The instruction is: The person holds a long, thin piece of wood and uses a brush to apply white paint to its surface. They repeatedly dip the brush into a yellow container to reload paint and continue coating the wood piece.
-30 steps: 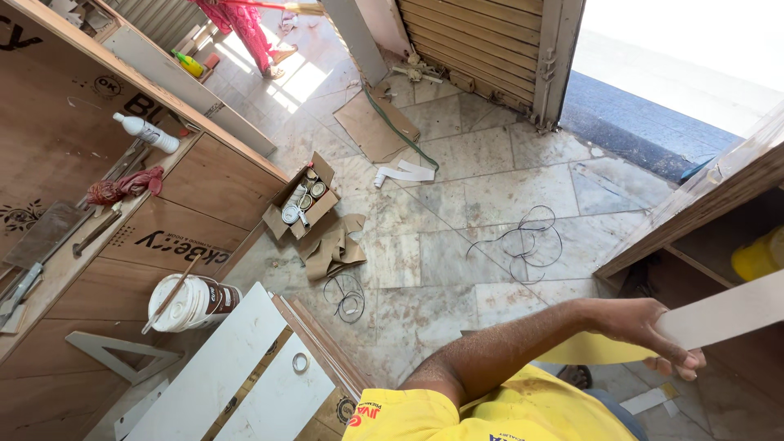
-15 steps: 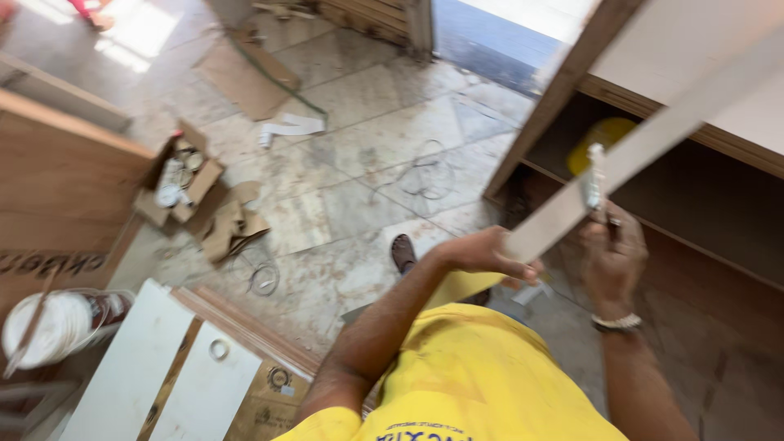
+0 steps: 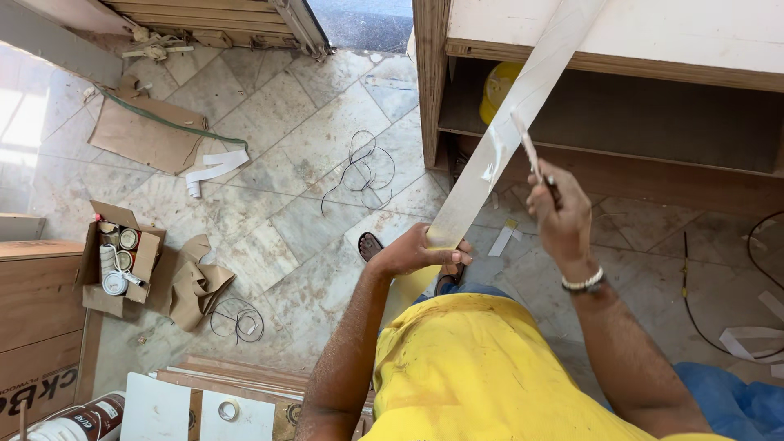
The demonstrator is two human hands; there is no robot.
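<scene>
We look down on a floor (image 3: pixel 269 163) of pale marbled stone tiles laid on the diagonal, dusty and littered. At the top a slatted shutter (image 3: pixel 212 16) stands by an opening to dark pavement. On the right runs a plywood cabinet (image 3: pixel 621 65) with a white laminated top and an open, dark shelf beneath, where a round yellow object (image 3: pixel 494 86) sits half hidden. On the left edge we see brown plywood panels (image 3: pixel 33 302) with black printed lettering on one face.

A long white laminate strip (image 3: pixel 523 114), flat and narrow, slants from the cabinet top down toward us. Our left hand (image 3: pixel 416 253) is closed round its lower end, fingers curled over the edge. Our right hand (image 3: pixel 559 214), a beaded band at the wrist, is clenched on a thin tool (image 3: pixel 529 151) whose pale blade lies against the strip's face; we cannot tell what kind of tool it is.

On the floor lie a flat sheet of brown cardboard (image 3: pixel 143 135) crossed by a green hose (image 3: pixel 163 122), an open cardboard box (image 3: pixel 118 257) holding small round tins and a white bottle, crumpled brown paper (image 3: pixel 196 286) beside it, two coils of thin black wire (image 3: pixel 363 167), and curled white laminate offcuts (image 3: pixel 214 167). At the bottom left rest white boards (image 3: pixel 155 408), a roll of tape (image 3: pixel 229 410) lying on one, and a white bucket (image 3: pixel 82 420) with a red label.
</scene>
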